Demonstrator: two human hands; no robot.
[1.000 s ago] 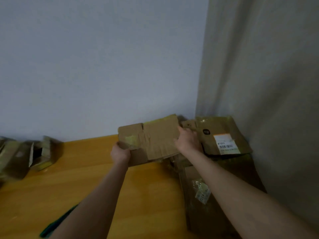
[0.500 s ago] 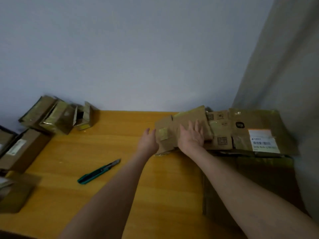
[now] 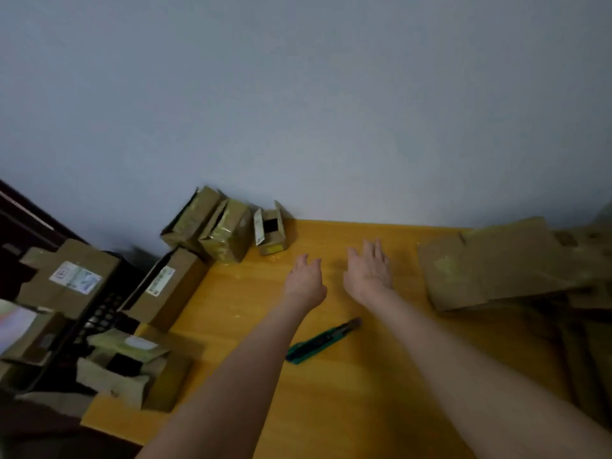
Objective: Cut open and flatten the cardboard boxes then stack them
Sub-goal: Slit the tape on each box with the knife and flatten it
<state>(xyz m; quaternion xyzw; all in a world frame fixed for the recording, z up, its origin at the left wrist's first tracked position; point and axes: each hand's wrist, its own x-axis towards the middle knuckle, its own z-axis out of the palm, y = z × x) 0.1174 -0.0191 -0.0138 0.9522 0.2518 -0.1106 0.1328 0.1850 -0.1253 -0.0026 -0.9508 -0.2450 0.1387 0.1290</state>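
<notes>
Both forearms reach forward over the counter (image 3: 347, 392), a smooth yellow-orange wood surface with visible grain.

Left hand (image 3: 306, 279): fingers loosely extended, holding nothing. Right hand (image 3: 369, 273): fingers spread and straight, also holding nothing. The two hands are near each other at mid-counter; contact with the wood cannot be determined.

Flattened boxes (image 3: 496, 263): brown corrugated sheets lying in an overlapping stack at the right end of the counter, well apart from the right hand. The top sheet is a broad rectangle with fold creases and a pale tape patch.

Knife (image 3: 323, 341): slim green utility cutter with a dark tip, lying diagonally on the counter between the forearms, untouched.

Uncut boxes sit at the left. A small box (image 3: 271, 231) stands by the wall (image 3: 298, 111) with one end open and a dark interior. Beside it are two boxes (image 3: 212, 230) wrapped in glossy yellowish tape, leaning together. A long box (image 3: 165, 284) with a white label lies at the counter's left edge. A crumpled box (image 3: 132, 369) with loose flaps sits at the near left corner. Farther left, a labelled box (image 3: 66, 276) rests on a black slotted crate (image 3: 99, 319).

The wall is plain, matte and pale grey-blue.
</notes>
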